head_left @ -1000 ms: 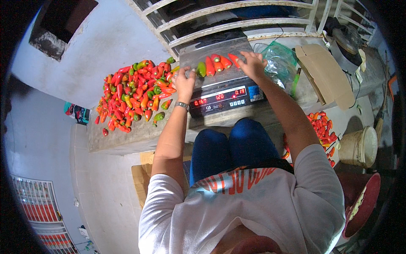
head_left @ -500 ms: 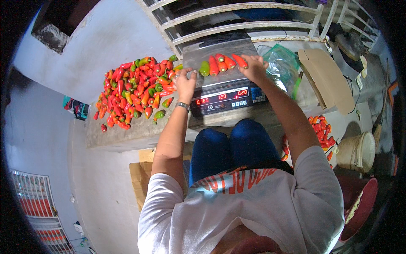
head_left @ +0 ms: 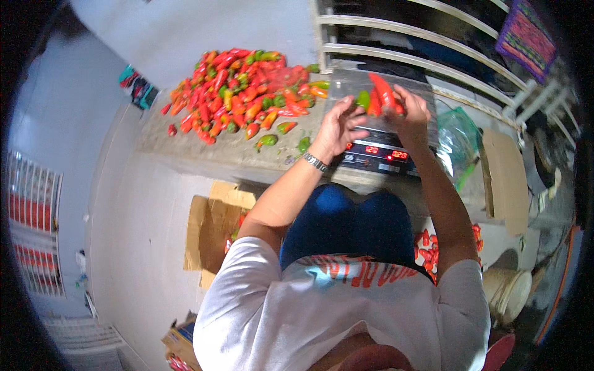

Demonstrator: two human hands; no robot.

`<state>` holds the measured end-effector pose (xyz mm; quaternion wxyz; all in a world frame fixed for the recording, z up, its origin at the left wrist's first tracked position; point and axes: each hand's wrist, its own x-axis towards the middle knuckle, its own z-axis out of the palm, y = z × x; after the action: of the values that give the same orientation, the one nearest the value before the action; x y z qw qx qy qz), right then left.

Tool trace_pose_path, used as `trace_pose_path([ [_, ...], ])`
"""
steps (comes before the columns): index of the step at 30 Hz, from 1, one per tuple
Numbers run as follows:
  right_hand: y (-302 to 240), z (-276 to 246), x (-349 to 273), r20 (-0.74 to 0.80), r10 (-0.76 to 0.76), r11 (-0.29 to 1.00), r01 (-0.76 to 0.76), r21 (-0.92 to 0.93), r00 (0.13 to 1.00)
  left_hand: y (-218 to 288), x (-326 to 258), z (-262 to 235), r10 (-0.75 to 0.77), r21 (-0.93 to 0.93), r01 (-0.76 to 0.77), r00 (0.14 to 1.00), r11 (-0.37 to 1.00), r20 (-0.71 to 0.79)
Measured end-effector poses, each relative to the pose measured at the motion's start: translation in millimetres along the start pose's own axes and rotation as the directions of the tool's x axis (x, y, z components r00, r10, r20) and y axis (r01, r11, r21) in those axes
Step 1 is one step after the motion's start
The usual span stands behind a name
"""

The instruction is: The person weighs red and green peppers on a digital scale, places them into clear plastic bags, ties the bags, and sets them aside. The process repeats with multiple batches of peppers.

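Hands apart over scale [head_left: 365, 161]. My left hand [head_left: 338, 128] open, fingers loosely spread, just beside green pepper [head_left: 363, 99]. My right hand [head_left: 411, 114] closed on red pepper [head_left: 382, 88], slim end pointing away from me. Other red peppers [head_left: 374, 104] close by; blurred, so count uncertain. Pepper pile [head_left: 235, 99] on ledge [head_left: 232, 154], left of scale.

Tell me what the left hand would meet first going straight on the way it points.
The left hand would probably meet the green pepper on the scale first, though depth is unclear.
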<state>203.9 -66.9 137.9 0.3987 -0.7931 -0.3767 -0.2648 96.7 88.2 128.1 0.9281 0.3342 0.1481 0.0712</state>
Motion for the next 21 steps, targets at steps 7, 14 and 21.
trace_pose_path([
  [7,-31.3,-5.8,-50.2,0.28,-0.216,0.976,0.203,0.075,0.935,18.0,-25.5,-115.0,-0.089,-0.196,0.074,0.994,0.978,-0.066],
  [14,13.3,-21.0,-163.9,0.611,-0.066,0.996,0.02,0.082,0.789,114.8,-12.6,-226.6,-0.047,0.03,0.066,0.905,0.997,-0.423],
  [21,-1.5,-4.2,-182.7,0.81,0.01,0.999,-0.042,0.018,0.586,205.7,40.4,-220.2,0.787,0.692,-0.457,0.555,0.558,-0.268],
])
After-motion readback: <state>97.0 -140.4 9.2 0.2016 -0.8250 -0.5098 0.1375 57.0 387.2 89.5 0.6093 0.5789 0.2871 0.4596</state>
